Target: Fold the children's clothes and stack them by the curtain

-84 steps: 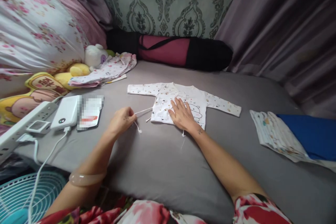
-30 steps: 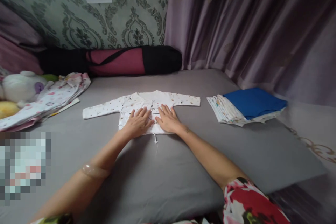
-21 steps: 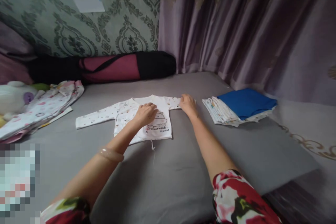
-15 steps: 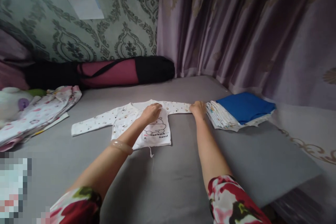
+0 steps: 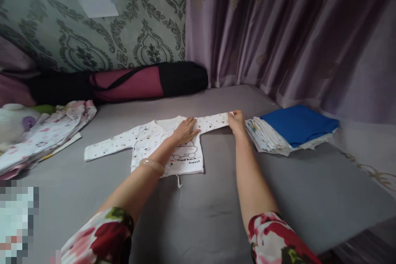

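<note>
A small white printed baby shirt [image 5: 168, 148] lies flat on the grey mattress [image 5: 198, 198], both sleeves spread out; the left hand [image 5: 185, 130] rests open and flat on its chest near the collar, and the right hand [image 5: 236, 120] pinches the cuff end of 1 sleeve between closed fingers. The thin cloth looks light, soft and limp, likely to wrinkle or slide unless pinned, so cuffs, hem and shoulder seams seem the best holds. Just beside the right hand sits a folded stack [image 5: 291, 130] topped with blue cloth.
</note>
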Action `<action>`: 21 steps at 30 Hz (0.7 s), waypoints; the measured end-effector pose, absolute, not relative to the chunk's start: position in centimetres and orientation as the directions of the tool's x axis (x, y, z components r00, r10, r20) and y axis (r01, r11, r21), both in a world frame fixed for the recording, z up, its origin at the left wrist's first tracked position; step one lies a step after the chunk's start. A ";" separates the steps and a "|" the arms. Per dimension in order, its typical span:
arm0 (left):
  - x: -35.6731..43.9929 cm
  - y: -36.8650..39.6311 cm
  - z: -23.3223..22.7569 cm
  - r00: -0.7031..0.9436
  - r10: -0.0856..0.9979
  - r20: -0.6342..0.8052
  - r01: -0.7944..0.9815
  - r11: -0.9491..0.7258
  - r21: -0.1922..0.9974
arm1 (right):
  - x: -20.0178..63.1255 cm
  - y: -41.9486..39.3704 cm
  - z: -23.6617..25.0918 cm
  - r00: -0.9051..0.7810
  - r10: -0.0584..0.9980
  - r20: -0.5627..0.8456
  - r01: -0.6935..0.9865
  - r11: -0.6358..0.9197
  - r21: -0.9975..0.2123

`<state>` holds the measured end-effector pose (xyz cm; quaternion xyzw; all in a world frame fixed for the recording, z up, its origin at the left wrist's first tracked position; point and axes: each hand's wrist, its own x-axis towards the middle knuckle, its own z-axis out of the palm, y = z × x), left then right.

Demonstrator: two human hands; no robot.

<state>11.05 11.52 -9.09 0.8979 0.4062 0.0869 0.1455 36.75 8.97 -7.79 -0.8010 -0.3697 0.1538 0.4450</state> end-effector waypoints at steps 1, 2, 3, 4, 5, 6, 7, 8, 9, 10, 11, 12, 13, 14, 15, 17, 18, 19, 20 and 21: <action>11.1 11.5 -9.0 0.655 0.756 0.010 0.714 -0.623 0.319 | 36.7 9.0 -7.9 0.686 0.723 0.085 0.434 -0.312 -0.845; 11.1 11.4 -9.0 0.656 0.755 -0.015 0.721 -0.620 0.310 | 36.6 8.9 -7.9 0.690 0.719 0.083 0.410 -0.294 -0.863; 11.1 11.4 -8.8 0.657 0.753 -0.039 0.725 -0.617 0.305 | 36.5 8.9 -7.8 0.693 0.717 0.077 0.384 -0.277 -0.881; 11.1 11.4 -8.6 0.657 0.751 -0.060 0.729 -0.614 0.301 | 36.4 8.9 -7.6 0.694 0.717 0.068 0.358 -0.261 -0.896; 11.1 11.4 -8.4 0.658 0.749 -0.079 0.732 -0.612 0.299 | 36.2 8.9 -7.3 0.693 0.719 0.059 0.337 -0.250 -0.907; 11.1 11.4 -8.2 0.660 0.745 -0.096 0.734 -0.612 0.295 | 35.9 8.9 -6.8 0.691 0.722 0.042 0.305 -0.238 -0.922; 11.1 11.4 -7.9 0.663 0.741 -0.110 0.734 -0.613 0.291 | 35.5 8.9 -6.3 0.688 0.726 0.017 0.254 -0.218 -0.942; 11.2 11.4 -7.5 0.664 0.737 -0.126 0.735 -0.614 0.287 | 35.0 8.9 -5.7 0.680 0.733 -0.012 0.184 -0.187 -0.965; 11.2 11.5 -7.2 0.664 0.733 -0.144 0.738 -0.613 0.283 | 34.4 9.0 -5.1 0.667 0.744 -0.041 0.100 -0.145 -0.984; 11.3 11.5 -6.8 0.661 0.733 -0.163 0.743 -0.609 0.278 | 33.6 8.9 -4.4 0.648 0.759 -0.065 0.012 -0.096 -0.995; 11.4 11.6 -6.4 0.655 0.733 -0.183 0.750 -0.603 0.271 | 32.7 8.9 -3.7 0.625 0.777 -0.080 -0.068 -0.048 -0.997; 11.5 11.8 -6.1 0.650 0.733 -0.202 0.757 -0.598 0.263 | 31.6 8.8 -3.1 0.600 0.796 -0.084 -0.126 -0.010 -0.992; 11.7 11.9 -5.7 0.645 0.732 -0.218 0.762 -0.596 0.254 | 30.5 8.7 -2.6 0.576 0.814 -0.079 -0.155 0.013 -0.988; 11.8 12.1 -5.5 0.644 0.731 -0.228 0.764 -0.597 0.245 | 29.4 8.6 -2.2 0.549 0.832 -0.074 -0.171 0.025 -0.985; 12.0 12.3 -5.2 0.644 0.728 -0.234 0.764 -0.599 0.237 | 28.2 8.4 -1.9 0.519 0.852 -0.071 -0.182 0.029 -0.983; 12.2 12.6 -5.0 0.646 0.726 -0.238 0.763 -0.604 0.229 | 26.0 8.2 -1.7 0.450 0.890 -0.079 -0.207 0.018 -0.978; 12.3 12.8 -5.0 0.645 0.728 -0.232 0.763 -0.604 0.228 | 25.0 8.1 -1.7 0.414 0.906 -0.092 -0.226 0.004 -0.974; 12.3 13.0 -5.1 0.645 0.731 -0.223 0.763 -0.603 0.233 | 24.3 8.0 -1.7 0.383 0.917 -0.112 -0.248 -0.015 -0.969; 12.2 13.2 -5.2 0.647 0.733 -0.209 0.761 -0.601 0.245 | 23.7 7.9 -1.8 0.357 0.924 -0.135 -0.269 -0.037 -0.962; 12.0 13.3 -5.4 0.652 0.734 -0.190 0.753 -0.600 0.269 | 23.3 7.8 -1.9 0.343 0.926 -0.159 -0.289 -0.057 -0.956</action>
